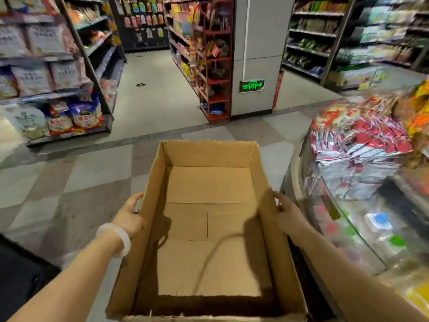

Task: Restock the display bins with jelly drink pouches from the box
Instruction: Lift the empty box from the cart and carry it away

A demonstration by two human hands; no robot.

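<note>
Both your hands are gripping the cardboard box [209, 219], left hand [128, 216] on its left wall and right hand [286, 213] on its right, held over the tiled floor [76, 182] with nothing inside, display bins [343, 231] of pouches [362, 145] close by on your right, shelves [58, 89] across the aisle.

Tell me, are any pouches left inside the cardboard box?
No, the cardboard box held by both hands shows only its bare brown floor.
</note>
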